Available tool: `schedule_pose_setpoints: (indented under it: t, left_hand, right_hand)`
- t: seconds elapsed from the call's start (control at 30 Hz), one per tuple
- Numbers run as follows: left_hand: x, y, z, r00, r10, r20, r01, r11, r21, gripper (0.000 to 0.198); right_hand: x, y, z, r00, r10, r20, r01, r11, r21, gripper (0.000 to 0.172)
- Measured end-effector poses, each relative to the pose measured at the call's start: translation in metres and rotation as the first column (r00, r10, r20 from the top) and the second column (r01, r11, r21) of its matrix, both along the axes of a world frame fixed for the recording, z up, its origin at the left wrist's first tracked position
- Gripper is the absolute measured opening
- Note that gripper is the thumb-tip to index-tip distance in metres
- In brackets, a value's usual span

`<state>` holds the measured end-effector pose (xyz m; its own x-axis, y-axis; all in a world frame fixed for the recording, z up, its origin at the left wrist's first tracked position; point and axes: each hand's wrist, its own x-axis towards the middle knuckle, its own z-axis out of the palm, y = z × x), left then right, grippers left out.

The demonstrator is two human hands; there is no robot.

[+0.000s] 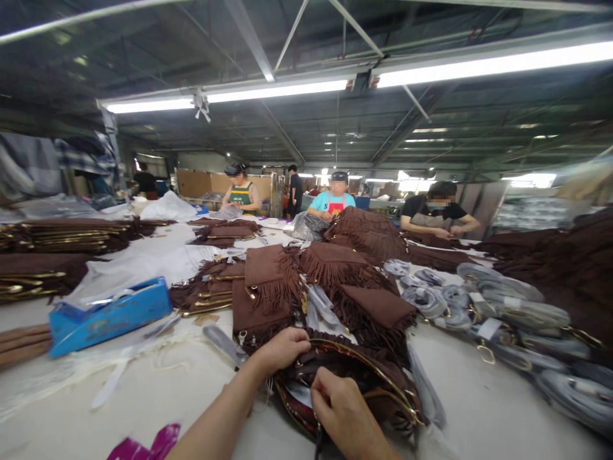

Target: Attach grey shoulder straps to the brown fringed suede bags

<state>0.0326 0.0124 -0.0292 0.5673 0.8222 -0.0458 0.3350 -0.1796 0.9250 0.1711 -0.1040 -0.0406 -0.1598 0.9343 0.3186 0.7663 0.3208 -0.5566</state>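
Note:
A brown fringed bag [364,377] with a gold metal rim lies on the white table right in front of me. My left hand [282,348] is closed on its upper left edge. My right hand [342,409] is closed on the bag's near side, fingers curled into the opening. Behind it lies a heap of more brown fringed bags [316,281] with gold clasps.
A blue tape dispenser [108,316] stands at the left. Wrapped grey straps [502,313] lie in a row at the right. Stacks of brown pieces [62,236] fill the far left. Three people [335,201] work across the table [143,396]. A magenta object [148,444] sits at the near edge.

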Motion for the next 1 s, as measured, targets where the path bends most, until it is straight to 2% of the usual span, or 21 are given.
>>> schedule_pose_setpoints:
  t: [0.1, 0.2, 0.3, 0.47, 0.7, 0.87, 1.0]
  left_hand:
    - [0.001, 0.000, -0.001, 1.000, 0.007, 0.009, -0.007, 1.000, 0.000, 0.008]
    - [0.001, -0.002, 0.001, 0.999, 0.027, 0.025, -0.027, 1.000, 0.002, 0.009]
    - [0.000, -0.005, 0.003, 0.998, 0.035, 0.051, -0.034, 0.999, -0.014, 0.011]
    - [-0.002, -0.010, 0.003, 0.993, 0.036, 0.108, -0.030, 0.998, -0.055, 0.018]
    - [-0.003, -0.013, 0.002, 0.982, 0.021, 0.185, -0.018, 1.000, -0.019, 0.014]
    - [-0.024, -0.018, 0.020, 0.977, -0.083, 0.198, 0.063, 0.992, 0.105, 0.027]
    - [-0.042, -0.025, 0.038, 0.979, -0.183, 0.095, 0.152, 0.952, 0.266, 0.017]
  right_hand:
    - [-0.006, 0.003, -0.005, 0.998, -0.054, 0.039, 0.055, 0.998, -0.007, 0.020]
    - [-0.014, 0.004, -0.006, 0.997, -0.078, -0.009, 0.078, 0.997, -0.012, 0.017]
    - [-0.018, 0.004, -0.003, 0.995, -0.025, -0.102, 0.024, 1.000, -0.016, 0.011]
    - [-0.019, 0.004, 0.001, 0.981, 0.010, -0.193, -0.013, 1.000, -0.013, 0.017]
    - [-0.017, 0.009, -0.004, 0.990, 0.043, -0.133, -0.045, 0.999, -0.011, 0.013]
    - [-0.015, 0.010, -0.007, 0.982, 0.056, -0.179, -0.050, 0.998, 0.036, 0.012]
    - [-0.014, 0.009, -0.004, 0.974, 0.065, -0.218, -0.056, 0.997, 0.049, 0.012]
